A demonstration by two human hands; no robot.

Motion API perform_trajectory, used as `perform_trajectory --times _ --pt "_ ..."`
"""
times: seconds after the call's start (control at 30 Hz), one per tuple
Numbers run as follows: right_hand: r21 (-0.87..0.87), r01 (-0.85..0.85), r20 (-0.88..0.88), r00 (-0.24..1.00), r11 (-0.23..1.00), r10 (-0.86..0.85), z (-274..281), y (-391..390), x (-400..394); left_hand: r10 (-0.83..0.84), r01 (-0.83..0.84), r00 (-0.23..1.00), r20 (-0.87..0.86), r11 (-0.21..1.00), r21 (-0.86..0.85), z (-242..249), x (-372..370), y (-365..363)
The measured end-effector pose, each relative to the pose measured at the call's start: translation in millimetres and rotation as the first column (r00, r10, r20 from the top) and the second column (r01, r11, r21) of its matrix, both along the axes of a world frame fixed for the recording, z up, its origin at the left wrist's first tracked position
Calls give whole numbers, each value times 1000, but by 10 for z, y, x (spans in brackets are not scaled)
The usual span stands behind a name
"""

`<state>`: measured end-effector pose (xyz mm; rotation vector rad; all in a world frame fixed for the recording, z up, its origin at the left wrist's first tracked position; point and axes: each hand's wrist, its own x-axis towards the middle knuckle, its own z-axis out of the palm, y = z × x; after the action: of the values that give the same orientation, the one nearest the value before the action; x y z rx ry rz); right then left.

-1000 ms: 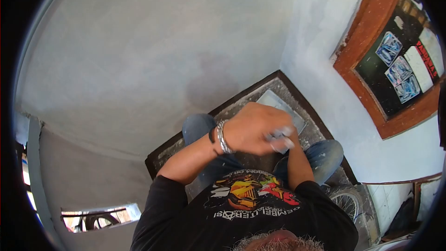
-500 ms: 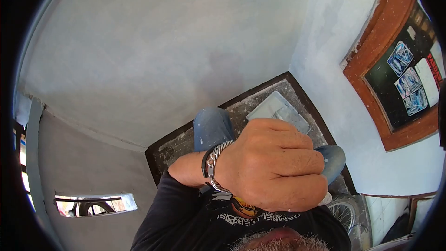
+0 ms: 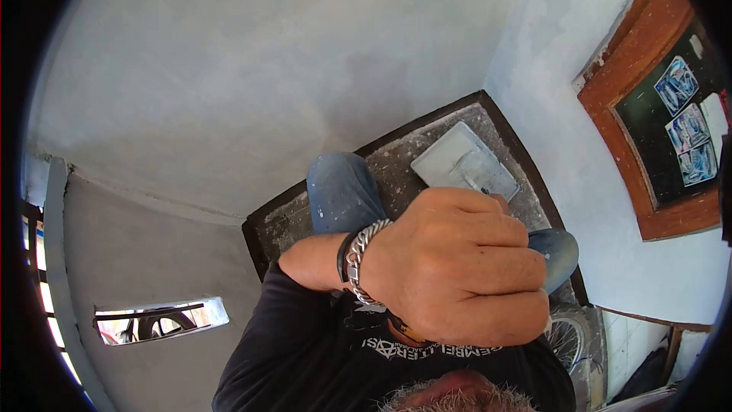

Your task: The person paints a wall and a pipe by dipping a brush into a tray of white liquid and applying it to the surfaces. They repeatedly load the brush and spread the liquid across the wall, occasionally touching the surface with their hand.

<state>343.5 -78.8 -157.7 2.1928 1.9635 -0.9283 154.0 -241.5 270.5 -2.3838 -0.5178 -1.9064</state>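
Note:
My left hand, with a chain bracelet and a dark band at the wrist, is raised close to the camera. It is a fist, back of the hand towards me; what it holds, if anything, is hidden. Beyond the fist, a whitish rectangular tray lies on the floor ledge. In it is a pale, long shape, too smeared to name, with a dark end by the fist. A small patch of skin there looks like a finger of my right hand; the rest of that hand is covered.
My bent knees flank the fist. A grey wall rises ahead and a pale wall stands to the right, with a wood-framed dark panel. A spoked wheel is at lower right. A slot opening pierces the left wall.
The view has shifted a little. My left fist stays before the camera, slightly further right. Skin beyond it, near the tray, now shows.

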Motion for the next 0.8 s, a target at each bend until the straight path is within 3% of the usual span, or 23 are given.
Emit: perform_trajectory --times 0.1,0.17,0.27,0.4,0.53,0.7,0.8 --pt "8 123 -79 989 992 -122 -41 80 -49 1 -1 999 -33 1000 4 26 -90 80" --pt "26 129 -134 983 991 -124 -401 144 -66 42 -45 996 -76 998 -43 101 -179 79" --pt "90 94 -120 989 992 -83 -495 160 -164 93 -99 993 -77 992 -74 180 -278 48" --pt "48 -3 -71 997 999 7 -247 160 -250 150 -151 989 -15 983 -102 66 -392 28" --pt "118 0 -80 997 993 9 -188 213 -396 84 -75 991 107 994 -84 -113 -418 200" --pt "77 -34 -60 997 996 39 -56 266 -283 69 -64 996 61 994 -89 -22 -460 241" --pt "35 120 -136 984 992 -115 -502 355 -136 97 -100 995 -27 987 -126 17 -517 199"
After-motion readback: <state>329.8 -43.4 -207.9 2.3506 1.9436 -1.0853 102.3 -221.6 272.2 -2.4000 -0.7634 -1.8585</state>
